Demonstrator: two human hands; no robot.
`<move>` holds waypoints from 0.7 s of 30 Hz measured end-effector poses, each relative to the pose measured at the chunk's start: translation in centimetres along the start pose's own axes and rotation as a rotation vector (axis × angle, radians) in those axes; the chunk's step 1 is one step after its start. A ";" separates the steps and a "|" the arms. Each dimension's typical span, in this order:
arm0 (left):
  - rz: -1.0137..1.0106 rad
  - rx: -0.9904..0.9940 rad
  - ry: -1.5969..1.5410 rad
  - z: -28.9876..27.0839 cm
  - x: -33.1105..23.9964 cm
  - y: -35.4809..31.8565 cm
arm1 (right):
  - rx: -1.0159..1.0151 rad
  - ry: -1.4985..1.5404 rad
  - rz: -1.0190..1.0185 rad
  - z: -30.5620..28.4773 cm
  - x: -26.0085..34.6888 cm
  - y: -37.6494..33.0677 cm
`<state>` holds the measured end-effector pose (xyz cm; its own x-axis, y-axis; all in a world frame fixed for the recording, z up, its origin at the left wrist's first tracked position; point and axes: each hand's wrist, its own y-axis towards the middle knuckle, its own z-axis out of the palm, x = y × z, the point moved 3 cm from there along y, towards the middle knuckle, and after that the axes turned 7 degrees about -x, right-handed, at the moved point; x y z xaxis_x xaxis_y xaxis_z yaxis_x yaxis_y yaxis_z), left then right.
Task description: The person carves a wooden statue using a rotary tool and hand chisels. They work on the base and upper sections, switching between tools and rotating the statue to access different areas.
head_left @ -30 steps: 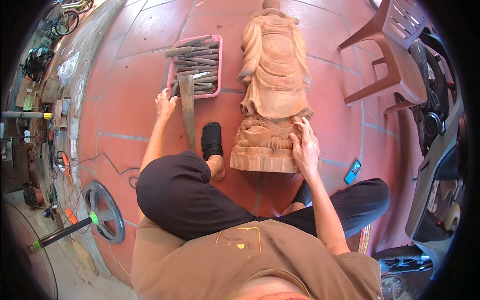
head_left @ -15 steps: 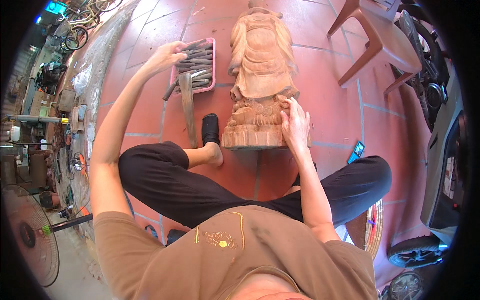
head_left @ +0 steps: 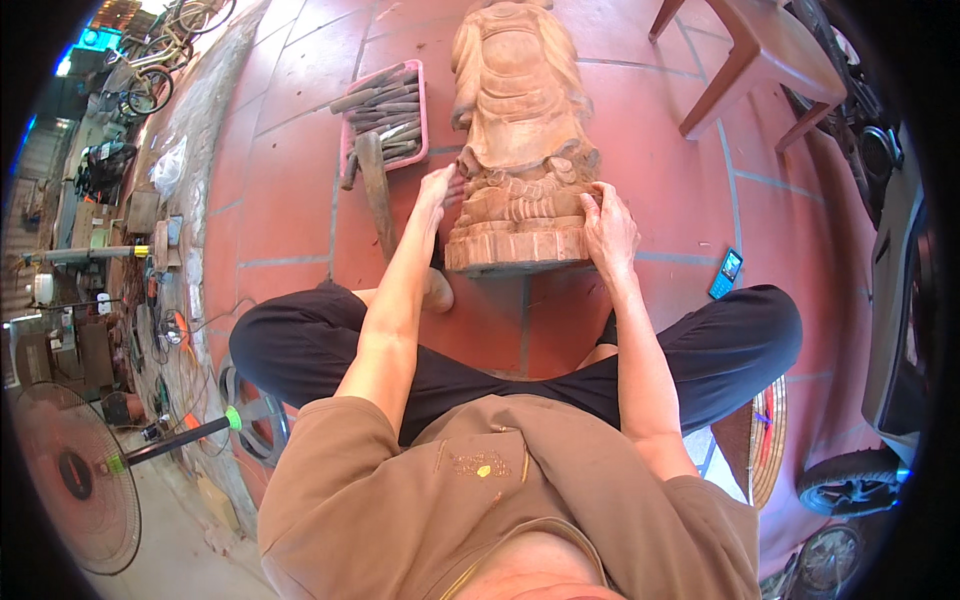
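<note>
A carved wooden statue of a robed figure lies on its back, its scalloped base toward me. My left hand is at the left side of the base, fingers stretched out toward the carving and holding nothing. On the right side, my right hand grips the base, its fingers and thumb bent over the carved edge. Left of the statue, a pink basket holds several dark, rod-like tools. A wooden club-shaped piece leans by the basket's near edge.
Red tiles cover the floor. A brown plastic chair stands at the far right, near a parked motorbike. A phone lies right of my hands, beyond my knee. To the left are a standing fan and cluttered tools.
My left hand has left the basket of tools and moved right to the statue's base. My right hand stays on the base's right side. The view has shifted slightly.
</note>
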<state>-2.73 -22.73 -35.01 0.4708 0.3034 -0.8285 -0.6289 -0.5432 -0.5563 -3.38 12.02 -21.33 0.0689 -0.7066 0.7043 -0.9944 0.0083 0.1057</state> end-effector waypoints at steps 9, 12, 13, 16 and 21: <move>-0.132 0.197 -0.048 -0.1 4.6 0.1 | 0.030 0.070 0.099 0.9 -0.2 0.3; -0.171 0.234 -0.099 1.8 3.3 -2.9 | 0.030 0.042 0.110 0.6 -0.6 0.3; -0.184 0.230 -0.087 2.0 2.9 -3.6 | 0.027 0.039 0.108 0.5 -0.6 0.4; -0.212 0.199 0.000 1.4 2.2 -4.9 | 0.024 0.099 0.111 1.1 -1.3 0.4; -0.242 0.124 0.182 0.2 2.4 -5.6 | 0.029 0.070 0.117 0.7 -0.8 -0.1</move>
<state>1.74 -18.79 -33.94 0.7116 0.2615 -0.6521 -0.5505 -0.3692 -0.7488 -3.40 12.02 -22.40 -0.0435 -0.6511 0.7578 -0.9978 0.0669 0.0002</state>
